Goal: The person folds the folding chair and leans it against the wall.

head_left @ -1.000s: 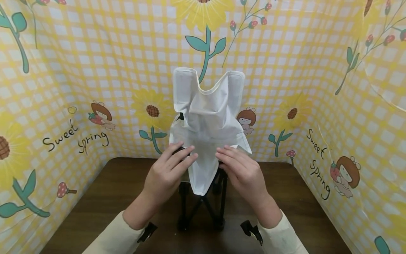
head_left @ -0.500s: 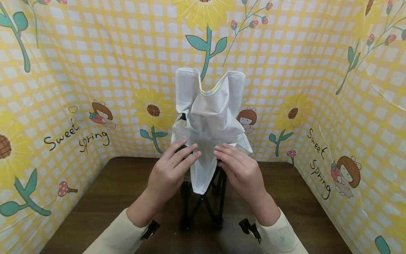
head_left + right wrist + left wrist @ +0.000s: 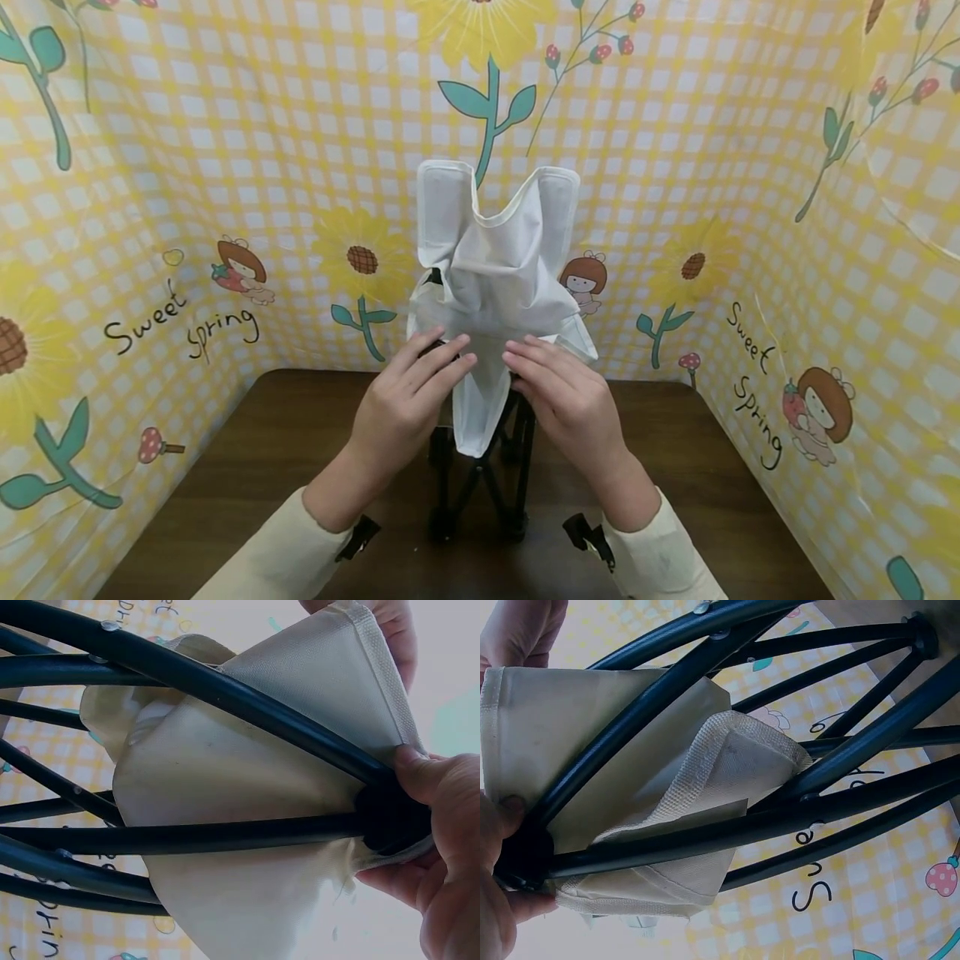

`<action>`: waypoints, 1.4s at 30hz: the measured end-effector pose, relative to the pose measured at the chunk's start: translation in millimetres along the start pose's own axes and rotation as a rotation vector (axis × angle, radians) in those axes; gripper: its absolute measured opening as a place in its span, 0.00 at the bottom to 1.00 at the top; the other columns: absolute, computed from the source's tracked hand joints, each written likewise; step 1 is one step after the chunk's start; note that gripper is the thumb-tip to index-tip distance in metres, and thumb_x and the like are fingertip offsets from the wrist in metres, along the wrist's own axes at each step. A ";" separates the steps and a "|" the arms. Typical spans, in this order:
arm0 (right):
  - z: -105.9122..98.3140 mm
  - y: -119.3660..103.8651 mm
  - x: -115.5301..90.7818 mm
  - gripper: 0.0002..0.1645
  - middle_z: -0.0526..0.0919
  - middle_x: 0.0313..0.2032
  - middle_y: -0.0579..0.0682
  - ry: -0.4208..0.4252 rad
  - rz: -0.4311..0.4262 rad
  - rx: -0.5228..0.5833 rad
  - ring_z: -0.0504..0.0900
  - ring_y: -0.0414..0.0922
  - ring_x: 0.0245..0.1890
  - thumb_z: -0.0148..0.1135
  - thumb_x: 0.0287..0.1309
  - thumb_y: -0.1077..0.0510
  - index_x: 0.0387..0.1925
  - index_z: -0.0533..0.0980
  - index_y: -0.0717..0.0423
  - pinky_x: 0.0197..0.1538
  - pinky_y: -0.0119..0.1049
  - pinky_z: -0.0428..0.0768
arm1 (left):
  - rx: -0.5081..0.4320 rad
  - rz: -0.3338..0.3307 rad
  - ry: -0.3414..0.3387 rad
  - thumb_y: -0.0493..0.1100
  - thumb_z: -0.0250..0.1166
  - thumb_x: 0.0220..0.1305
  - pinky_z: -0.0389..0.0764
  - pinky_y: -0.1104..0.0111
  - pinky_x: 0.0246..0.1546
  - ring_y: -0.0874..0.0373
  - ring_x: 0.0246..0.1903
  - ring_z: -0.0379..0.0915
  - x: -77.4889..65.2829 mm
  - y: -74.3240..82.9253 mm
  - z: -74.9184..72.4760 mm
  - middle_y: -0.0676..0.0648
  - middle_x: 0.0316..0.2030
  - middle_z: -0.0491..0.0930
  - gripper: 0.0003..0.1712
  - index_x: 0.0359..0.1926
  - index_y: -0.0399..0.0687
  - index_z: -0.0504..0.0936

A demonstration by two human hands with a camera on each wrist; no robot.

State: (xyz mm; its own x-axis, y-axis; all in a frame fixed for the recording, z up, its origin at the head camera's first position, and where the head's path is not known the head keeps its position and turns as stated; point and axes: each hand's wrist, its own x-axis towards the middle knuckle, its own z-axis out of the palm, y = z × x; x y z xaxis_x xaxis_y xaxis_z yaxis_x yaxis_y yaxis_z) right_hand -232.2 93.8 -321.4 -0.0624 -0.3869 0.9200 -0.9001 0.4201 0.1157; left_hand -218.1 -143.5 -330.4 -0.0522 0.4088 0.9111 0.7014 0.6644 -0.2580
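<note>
A small folding chair stands at the middle of the table, its white fabric seat (image 3: 487, 304) sagging over a black tube frame (image 3: 480, 479) with crossed legs. Two squared fabric flaps rise at its back, and a pointed fold of cloth hangs at the front. My left hand (image 3: 397, 400) grips the near left corner, thumb beside the black joint (image 3: 526, 859) and fingers over the top. At the near right corner my right hand (image 3: 576, 402) holds the other black joint (image 3: 390, 817), its thumb on the cloth edge. Both hands partly hide the corners in the head view.
The dark wooden table (image 3: 247, 483) carries the chair. A yellow checked cloth (image 3: 285, 167) with sunflowers and lettering hangs close around the back and both sides. Black clips (image 3: 358, 537) sit at the sleeve cuffs.
Both hands have drawn slightly closer together, the left one moving a little to the right. The chair's front has narrowed slightly, and its hanging cloth point has shifted right.
</note>
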 end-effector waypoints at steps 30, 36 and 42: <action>9.3 -0.4 5.7 0.14 0.87 0.53 0.57 0.028 -0.013 0.024 0.86 0.58 0.54 0.60 0.72 0.60 0.54 0.84 0.62 0.62 0.44 0.81 | -0.004 0.044 0.030 0.30 0.54 0.76 0.83 0.49 0.55 0.40 0.53 0.83 7.1 -3.9 1.6 0.41 0.53 0.86 0.17 0.54 0.39 0.86; 12.4 -1.7 5.9 0.14 0.88 0.51 0.58 0.054 -0.026 0.022 0.87 0.58 0.52 0.60 0.73 0.60 0.52 0.84 0.63 0.60 0.44 0.82 | -0.005 0.054 0.043 0.29 0.54 0.76 0.84 0.50 0.52 0.40 0.51 0.84 9.1 -1.8 4.1 0.40 0.52 0.87 0.16 0.53 0.38 0.87; 15.0 0.0 8.0 0.13 0.88 0.52 0.58 0.061 -0.012 0.042 0.86 0.57 0.53 0.62 0.71 0.62 0.52 0.84 0.63 0.61 0.45 0.82 | -0.038 0.026 0.062 0.28 0.57 0.74 0.84 0.52 0.55 0.40 0.51 0.84 11.1 -1.8 8.6 0.40 0.52 0.87 0.15 0.52 0.38 0.87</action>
State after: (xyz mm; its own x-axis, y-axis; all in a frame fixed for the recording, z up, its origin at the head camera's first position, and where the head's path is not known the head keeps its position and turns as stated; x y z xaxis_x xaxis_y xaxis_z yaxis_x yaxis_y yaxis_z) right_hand -239.2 78.4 -319.6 -0.0259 -0.3404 0.9399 -0.9178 0.3808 0.1126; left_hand -226.0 -134.8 -322.6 0.0094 0.3850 0.9229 0.7286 0.6295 -0.2701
